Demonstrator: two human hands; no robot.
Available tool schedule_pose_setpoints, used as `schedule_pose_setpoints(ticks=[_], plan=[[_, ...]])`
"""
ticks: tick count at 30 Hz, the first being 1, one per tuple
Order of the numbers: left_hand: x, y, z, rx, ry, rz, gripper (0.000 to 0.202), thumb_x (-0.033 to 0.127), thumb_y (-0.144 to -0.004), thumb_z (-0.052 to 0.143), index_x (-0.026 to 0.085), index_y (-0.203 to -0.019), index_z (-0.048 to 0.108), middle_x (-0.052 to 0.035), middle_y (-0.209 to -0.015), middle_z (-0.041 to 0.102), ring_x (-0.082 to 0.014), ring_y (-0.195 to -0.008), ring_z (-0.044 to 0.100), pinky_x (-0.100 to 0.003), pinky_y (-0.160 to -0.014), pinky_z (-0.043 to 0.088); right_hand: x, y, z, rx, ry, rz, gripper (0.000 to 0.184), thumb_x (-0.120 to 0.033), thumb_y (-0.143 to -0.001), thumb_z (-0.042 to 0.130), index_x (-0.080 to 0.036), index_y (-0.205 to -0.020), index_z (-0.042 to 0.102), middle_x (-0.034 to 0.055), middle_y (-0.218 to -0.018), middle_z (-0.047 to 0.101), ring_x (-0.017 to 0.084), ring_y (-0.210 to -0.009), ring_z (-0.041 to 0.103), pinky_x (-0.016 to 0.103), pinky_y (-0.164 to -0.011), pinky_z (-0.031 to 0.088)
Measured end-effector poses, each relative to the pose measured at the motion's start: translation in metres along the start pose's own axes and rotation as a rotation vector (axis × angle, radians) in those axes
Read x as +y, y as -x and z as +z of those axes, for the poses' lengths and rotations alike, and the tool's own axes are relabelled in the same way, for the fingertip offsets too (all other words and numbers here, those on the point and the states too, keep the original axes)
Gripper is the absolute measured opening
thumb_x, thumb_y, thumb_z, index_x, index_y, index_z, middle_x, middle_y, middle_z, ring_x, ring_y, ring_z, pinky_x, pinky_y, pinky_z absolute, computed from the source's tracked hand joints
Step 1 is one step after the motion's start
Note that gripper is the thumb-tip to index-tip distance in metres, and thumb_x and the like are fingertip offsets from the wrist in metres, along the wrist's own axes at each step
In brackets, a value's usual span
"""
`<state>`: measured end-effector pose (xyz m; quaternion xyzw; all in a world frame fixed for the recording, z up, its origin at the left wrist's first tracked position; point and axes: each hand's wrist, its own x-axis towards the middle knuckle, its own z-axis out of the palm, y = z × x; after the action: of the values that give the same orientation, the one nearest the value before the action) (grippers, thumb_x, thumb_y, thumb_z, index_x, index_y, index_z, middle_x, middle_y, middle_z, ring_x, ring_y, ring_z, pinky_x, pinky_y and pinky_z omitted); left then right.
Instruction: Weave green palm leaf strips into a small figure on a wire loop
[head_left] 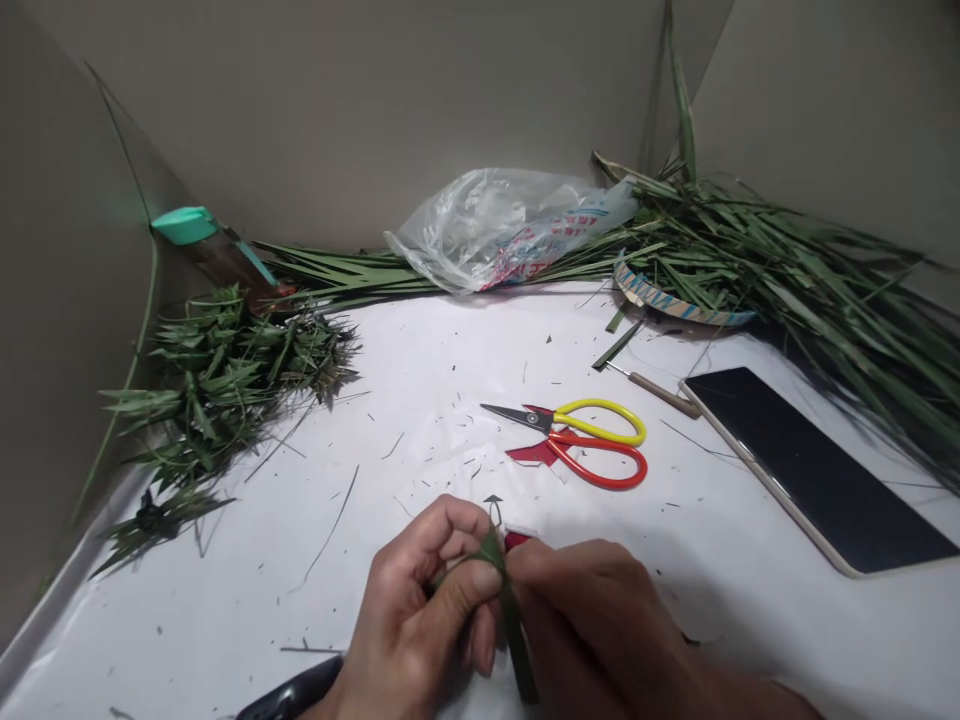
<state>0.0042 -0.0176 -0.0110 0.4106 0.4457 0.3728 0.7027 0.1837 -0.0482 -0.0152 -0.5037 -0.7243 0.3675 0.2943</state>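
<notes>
A folded green leaf strip (514, 640) hangs down between my two hands at the front of the table. My left hand (431, 590) is closed, pinching the folded top of the strip between thumb and fingers; a small thin loop sticks up there. My right hand (592, 600) is closed too, its fingertips meeting at the strip's right side and partly hiding it. Just behind these fingertips lies a small red and white piece (517, 538). Beyond my hands, scissors (555, 432) with one yellow and one red handle lie with their blades apart, on red scraps.
Woven leaf pieces (217, 385) pile up at left beside a green-lidded container (214, 250). Behind lies a clear plastic bag (495, 225). Long leaves (810, 265) heap at right, near a thin handled tool (664, 393) and a phone (817, 465). A black object (292, 690) sits by my left wrist.
</notes>
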Motion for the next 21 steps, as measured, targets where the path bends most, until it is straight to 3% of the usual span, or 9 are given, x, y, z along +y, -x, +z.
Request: schedule_pose_setpoints(ticks=[2,4,6,10,14,17,21], plan=[[0.002,-0.004,-0.002,-0.044,-0.027,0.028,0.016,0.032,-0.092,0.063,0.018,-0.085,0.058,0.0039,-0.056,0.057,-0.0078,-0.047,0.048,-0.02,-0.049,0.036,-0.002,-0.01,-0.003,-0.004,-0.052,-0.043,0.02,-0.029,-0.097,0.047,-0.026,-0.097,0.066,0.002,-0.084,0.069,0.013,-0.057,0.058,0.022,-0.044,0.038],[0.006,-0.006,-0.004,-0.083,-0.111,0.073,0.013,0.03,-0.095,0.059,0.02,-0.087,0.057,0.0036,-0.06,0.059,-0.01,-0.054,0.052,-0.022,-0.056,0.04,-0.005,-0.024,-0.004,-0.057,-0.147,-0.094,0.032,-0.026,-0.1,0.037,-0.022,-0.078,0.059,-0.0015,-0.066,0.06,0.011,-0.055,0.054,0.022,-0.053,0.042],[0.01,-0.007,-0.005,-0.102,-0.231,0.124,0.014,0.029,-0.096,0.056,0.02,-0.085,0.056,0.003,-0.063,0.06,-0.0118,-0.061,0.055,-0.024,-0.062,0.042,-0.006,-0.034,-0.005,-0.106,-0.256,-0.041,0.034,-0.024,-0.099,0.034,-0.02,-0.074,0.056,-0.002,-0.063,0.057,0.01,-0.054,0.051,0.022,-0.054,0.041],[0.012,-0.008,-0.006,-0.12,-0.322,0.182,0.017,0.029,-0.098,0.053,0.02,-0.083,0.055,0.0016,-0.066,0.063,-0.0135,-0.065,0.06,-0.026,-0.064,0.044,-0.002,-0.041,-0.005,-0.231,-0.522,0.165,0.031,-0.032,-0.1,0.041,-0.019,-0.075,0.055,-0.002,-0.064,0.057,0.01,-0.052,0.049,0.021,-0.051,0.04],[0.009,-0.01,-0.008,-0.136,-0.306,0.184,0.015,0.031,-0.097,0.055,0.02,-0.087,0.055,0.0017,-0.068,0.066,-0.0141,-0.063,0.063,-0.026,-0.062,0.046,0.007,-0.04,-0.006,-0.322,-0.795,0.213,0.029,-0.04,-0.099,0.047,-0.018,-0.082,0.054,-0.0003,-0.071,0.06,0.009,-0.054,0.052,0.021,-0.052,0.041],[0.006,-0.01,-0.009,-0.129,-0.277,0.176,0.015,0.034,-0.097,0.056,0.021,-0.089,0.055,0.0031,-0.066,0.064,-0.0129,-0.06,0.062,-0.024,-0.059,0.046,0.009,-0.043,-0.007,-0.347,-0.804,0.22,0.027,-0.042,-0.096,0.051,-0.018,-0.085,0.054,0.0014,-0.075,0.063,0.01,-0.057,0.054,0.02,-0.051,0.043],[0.003,-0.01,-0.011,-0.134,-0.231,0.163,0.014,0.033,-0.097,0.056,0.02,-0.09,0.056,0.0023,-0.069,0.063,-0.0137,-0.063,0.063,-0.026,-0.061,0.047,0.002,-0.045,-0.008,-0.305,-0.692,0.225,0.017,-0.03,-0.092,0.055,-0.018,-0.079,0.055,-0.001,-0.067,0.062,0.009,-0.054,0.051,0.018,-0.048,0.041]])
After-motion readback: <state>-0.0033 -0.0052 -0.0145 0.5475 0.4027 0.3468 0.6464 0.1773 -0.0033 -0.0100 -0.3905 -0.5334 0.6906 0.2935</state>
